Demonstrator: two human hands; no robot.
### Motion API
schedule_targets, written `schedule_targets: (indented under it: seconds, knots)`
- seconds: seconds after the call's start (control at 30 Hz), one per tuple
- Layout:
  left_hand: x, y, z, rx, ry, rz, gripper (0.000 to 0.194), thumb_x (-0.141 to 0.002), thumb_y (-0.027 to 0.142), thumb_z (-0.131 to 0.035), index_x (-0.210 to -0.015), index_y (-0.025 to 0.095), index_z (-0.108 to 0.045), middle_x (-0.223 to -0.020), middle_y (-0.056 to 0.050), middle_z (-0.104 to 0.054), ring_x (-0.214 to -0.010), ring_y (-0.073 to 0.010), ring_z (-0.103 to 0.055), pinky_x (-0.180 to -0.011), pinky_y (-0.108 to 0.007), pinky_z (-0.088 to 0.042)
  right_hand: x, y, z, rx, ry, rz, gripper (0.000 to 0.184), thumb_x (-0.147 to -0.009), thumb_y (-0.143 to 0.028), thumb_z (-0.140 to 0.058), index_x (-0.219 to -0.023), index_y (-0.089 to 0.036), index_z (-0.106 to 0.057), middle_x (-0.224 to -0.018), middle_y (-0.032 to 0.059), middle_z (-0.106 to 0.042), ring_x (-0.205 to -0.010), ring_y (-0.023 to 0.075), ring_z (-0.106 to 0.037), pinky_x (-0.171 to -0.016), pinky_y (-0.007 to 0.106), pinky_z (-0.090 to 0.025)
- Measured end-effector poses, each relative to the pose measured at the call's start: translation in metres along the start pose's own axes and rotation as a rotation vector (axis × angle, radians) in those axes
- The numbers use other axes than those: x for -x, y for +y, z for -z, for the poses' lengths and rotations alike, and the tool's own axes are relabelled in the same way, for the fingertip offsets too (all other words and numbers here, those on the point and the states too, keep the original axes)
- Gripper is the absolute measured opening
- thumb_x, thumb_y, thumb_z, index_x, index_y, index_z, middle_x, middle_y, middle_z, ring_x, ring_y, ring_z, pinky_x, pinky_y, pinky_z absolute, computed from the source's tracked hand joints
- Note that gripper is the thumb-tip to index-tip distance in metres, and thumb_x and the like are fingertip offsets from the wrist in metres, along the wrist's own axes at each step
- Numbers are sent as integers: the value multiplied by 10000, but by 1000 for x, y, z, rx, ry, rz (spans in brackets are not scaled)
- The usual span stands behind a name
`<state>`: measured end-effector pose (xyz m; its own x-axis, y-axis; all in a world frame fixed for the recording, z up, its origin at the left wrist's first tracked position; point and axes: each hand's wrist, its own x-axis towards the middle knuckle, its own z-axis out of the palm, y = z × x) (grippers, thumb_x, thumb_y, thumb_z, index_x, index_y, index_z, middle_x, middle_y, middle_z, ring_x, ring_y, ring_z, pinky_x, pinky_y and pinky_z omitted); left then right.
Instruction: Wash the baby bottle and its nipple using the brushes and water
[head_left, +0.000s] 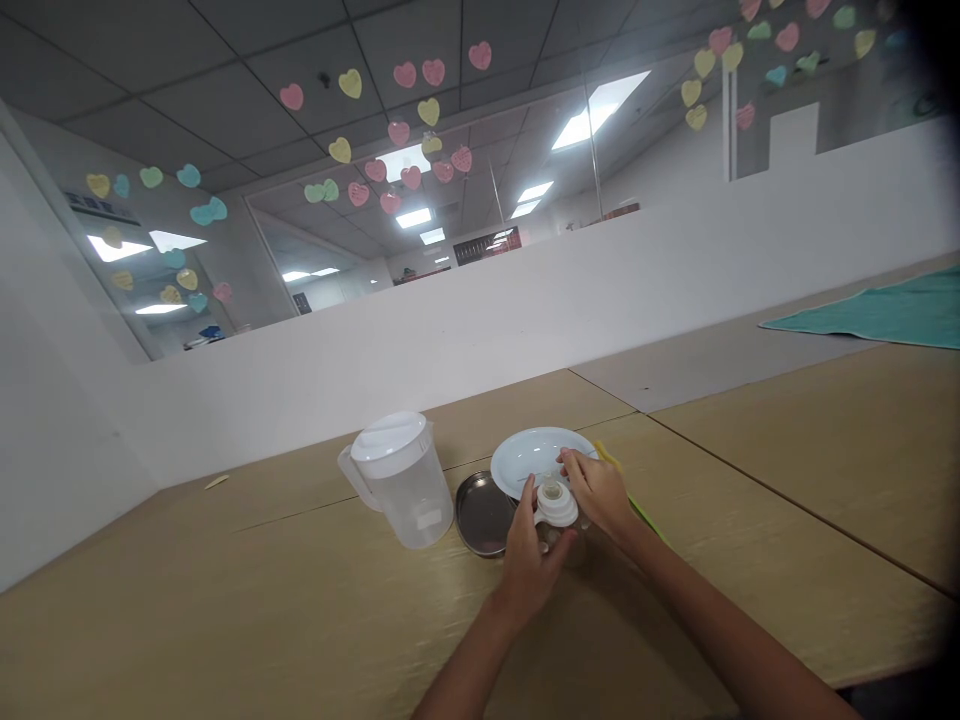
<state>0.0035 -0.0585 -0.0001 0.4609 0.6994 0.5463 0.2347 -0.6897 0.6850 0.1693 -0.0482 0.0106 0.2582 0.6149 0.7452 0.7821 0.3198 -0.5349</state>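
A clear bottle with a white lid stands in front of me; a small pale spout rises from the lid's middle. My left hand is wrapped around its left side, thumb across the front. Just right of the lid is my right hand, its fingers curled in a pinch over the bowl's near edge. Whatever lies between those fingertips is too small to make out. Behind the hands sits a pale blue bowl. A dark metal tray lies left of the bottle, partly under the bowl's rim.
A translucent pitcher with a white lid stands left of the tray. Right of the bowl lies a yellow and green strip, partly hidden by my right arm. A teal cloth covers the far right. A white wall with a window borders the table.
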Motion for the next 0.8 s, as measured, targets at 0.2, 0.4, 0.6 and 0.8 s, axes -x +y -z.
schedule_targets:
  seconds: [0.2, 0.4, 0.6, 0.8]
  knots:
    - [-2, 4, 0, 100, 17, 9, 807, -755, 301, -633, -1405, 208, -164, -1209, -95, -550, -1073, -216, -533, -939, -361, -403, 3, -23, 19, -116, -173, 253, 343, -895, -424, -350, -849, -186, -593, -735, 39, -600, -691, 156, -545, -635, 260, -398]
    - [-5, 5, 0, 289, 18, 32, 833, -729, 221, -636, -1403, 227, -148, -1182, -72, -569, -1053, -194, -548, -936, -340, -411, 6, -35, 14, -29, -177, 313, 271, -802, -443, -492, -744, -182, -529, -741, 51, -536, -699, 181, -509, -615, 285, -399]
    - [-7, 5, 1, 383, 8, 80, 850, -721, 256, -658, -1403, 227, -152, -1171, -74, -579, -1040, -197, -556, -929, -344, -416, 9, -31, 17, -137, -204, 231, 648, -808, -431, -506, -1328, -106, -296, -923, 83, -582, -827, 201, -566, -723, 309, -440]
    - [-7, 2, 1, 389, 8, 86, 869, -711, 277, -673, -1407, 229, -154, -1159, -71, -584, -1055, -202, -553, -937, -342, -410, 12, -29, 15, -179, -258, 232, 699, -850, -398, -453, -1404, -115, -135, -942, 91, -616, -829, 208, -597, -739, 314, -446]
